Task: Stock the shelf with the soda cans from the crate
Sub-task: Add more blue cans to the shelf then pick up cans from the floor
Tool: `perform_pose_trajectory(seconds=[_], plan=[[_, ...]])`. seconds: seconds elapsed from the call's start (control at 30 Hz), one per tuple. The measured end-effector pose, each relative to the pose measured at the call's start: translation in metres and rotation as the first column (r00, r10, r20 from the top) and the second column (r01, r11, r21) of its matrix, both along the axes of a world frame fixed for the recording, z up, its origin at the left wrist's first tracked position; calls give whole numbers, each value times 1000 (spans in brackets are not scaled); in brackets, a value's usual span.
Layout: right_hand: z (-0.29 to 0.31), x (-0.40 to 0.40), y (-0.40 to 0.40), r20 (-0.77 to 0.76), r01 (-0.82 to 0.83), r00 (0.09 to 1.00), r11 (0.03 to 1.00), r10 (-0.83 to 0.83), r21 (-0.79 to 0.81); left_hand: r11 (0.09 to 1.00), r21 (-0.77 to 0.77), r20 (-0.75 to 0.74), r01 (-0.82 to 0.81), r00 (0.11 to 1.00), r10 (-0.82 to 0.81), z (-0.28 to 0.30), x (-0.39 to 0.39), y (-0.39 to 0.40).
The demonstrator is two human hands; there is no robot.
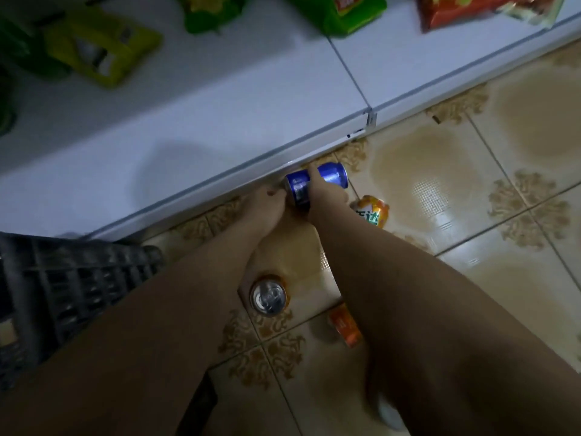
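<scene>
Two hands' grip on blue can (317, 184), left hand (267, 209), right hand (323, 196)

Both bare forearms reached forward and down from the near edge of the view, converging so that the hands met close together at the far end of the reach. The right hand (323, 191) lay over a blue can (317, 184) lying on its side, its fingers curled round the middle of the can's body. The left hand (265, 209) sat just to the left of the right hand, its fingertips against the near end of the same can; how its fingers curled could not be made out.
</scene>
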State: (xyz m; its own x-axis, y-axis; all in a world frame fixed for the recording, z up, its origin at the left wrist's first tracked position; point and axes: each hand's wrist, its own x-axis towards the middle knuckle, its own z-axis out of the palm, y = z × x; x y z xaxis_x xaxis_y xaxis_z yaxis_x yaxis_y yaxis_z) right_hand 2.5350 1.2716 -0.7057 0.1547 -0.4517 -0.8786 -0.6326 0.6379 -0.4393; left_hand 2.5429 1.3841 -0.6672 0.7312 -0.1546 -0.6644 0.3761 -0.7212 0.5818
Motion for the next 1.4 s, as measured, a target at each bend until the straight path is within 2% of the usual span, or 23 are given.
perform_pose_trajectory(seconds=[0.1,0.33,0.5,0.67,0.87,0.93,1.03,1.1,1.17,1.27,1.4], plan=[[-4,0,-2,55,36,998,999,-36,-13,999,-15,13,-43,999,43,-9,4,-3],[10,-27,5,96,-114,987,985,126,-127,998,-20,21,-64,998,64,12,3,1],[88,-52,21,242,-212,942,972,231,-100,999,8,78,-50,996,49,71,-2,12],[174,-75,30,494,-338,813,941,308,-31,989,-75,192,-131,971,143,155,-8,40],[290,-96,61,713,-394,684,900,153,185,976,-161,369,-149,908,200,266,-19,85],[328,-99,82,753,-453,638,869,160,199,972,-186,419,-140,884,208,299,-26,103],[384,-98,118,754,-520,580,853,306,53,967,-231,515,-106,830,214,347,-35,131],[419,-96,141,758,-547,508,833,410,-84,962,-259,593,-90,771,232,378,-39,152],[452,-92,161,770,-541,431,818,470,-197,973,-215,684,-90,697,215,409,-40,176],[497,-81,184,779,-511,373,812,504,-282,984,-131,802,-118,572,175,452,-38,212],[546,-64,203,755,-496,303,773,582,-396,982,-5,863,-190,495,100,495,-26,250]])
